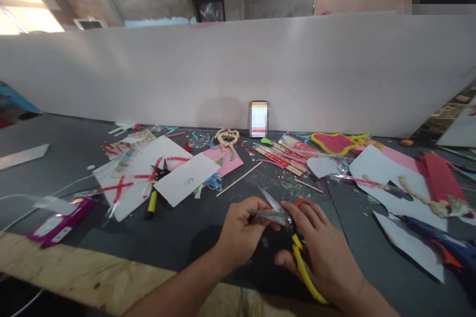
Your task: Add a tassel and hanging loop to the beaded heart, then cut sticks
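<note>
In the middle of the head view I hold a pair of scissors [275, 210] with grey metal blades and yellow-coated handles. My right hand [323, 242] is closed around the handles, its thumb on the near side. The blades stand apart, tips toward the left and away from me. My left hand [243, 230] has its fingers pinched together right at the lower blade; whatever is between them is hidden or too small to name. Beyond the hands, a thin wooden stick [240, 178] lies on the dark tabletop [178, 237] among scattered crumbs.
Pliers [152, 198], white card [188, 178] and a purple device [61, 220] lie left. Wrapped sticks [286, 156] and a beaded loop [226, 137] lie at the back. A phone [259, 119] leans against the white partition [167, 74]. A dark-blue glue gun [435, 237] rests right.
</note>
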`<state>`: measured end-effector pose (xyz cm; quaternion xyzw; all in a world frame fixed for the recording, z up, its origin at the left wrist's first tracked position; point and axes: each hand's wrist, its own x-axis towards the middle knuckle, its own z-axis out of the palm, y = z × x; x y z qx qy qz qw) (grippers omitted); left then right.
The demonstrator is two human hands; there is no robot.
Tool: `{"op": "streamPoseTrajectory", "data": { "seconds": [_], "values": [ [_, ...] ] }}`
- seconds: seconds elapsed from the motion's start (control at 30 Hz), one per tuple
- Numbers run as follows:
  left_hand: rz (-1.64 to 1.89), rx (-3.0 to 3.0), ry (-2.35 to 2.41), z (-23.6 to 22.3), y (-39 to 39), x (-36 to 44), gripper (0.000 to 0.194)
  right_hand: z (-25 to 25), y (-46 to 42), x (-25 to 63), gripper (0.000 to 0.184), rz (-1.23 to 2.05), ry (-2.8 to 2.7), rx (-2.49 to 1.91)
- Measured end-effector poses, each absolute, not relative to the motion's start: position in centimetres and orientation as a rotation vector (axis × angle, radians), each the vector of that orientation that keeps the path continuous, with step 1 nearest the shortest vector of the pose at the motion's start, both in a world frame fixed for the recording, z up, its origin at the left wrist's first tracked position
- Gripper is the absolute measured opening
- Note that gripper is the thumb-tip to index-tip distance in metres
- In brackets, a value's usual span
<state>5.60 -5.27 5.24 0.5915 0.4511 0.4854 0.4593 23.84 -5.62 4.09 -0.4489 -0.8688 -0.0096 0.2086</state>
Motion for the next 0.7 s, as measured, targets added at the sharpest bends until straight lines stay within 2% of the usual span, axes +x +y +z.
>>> {"op": "streamPoseTrajectory", "data": {
  "seconds": [0.13,0.33,0.7],
  "values": [
    [1.151,1.386,1.053,5.6,-5.2,5.6,0.011,3.8,-5.6,23.8,0.066,-0.053,-2.403,-1.239],
    [1.145,1.288,1.051,5.2,-5.0,5.9,0.011,3.2,-5.5,23.8,0.046,-0.042,-2.400,-1.280],
    [1.214,1.420,1.145,4.3,-4.7,6.1,0.015,3.3,-5.4,23.6,0.045,-0.076,-2.406,-1.355]
  ]
}}
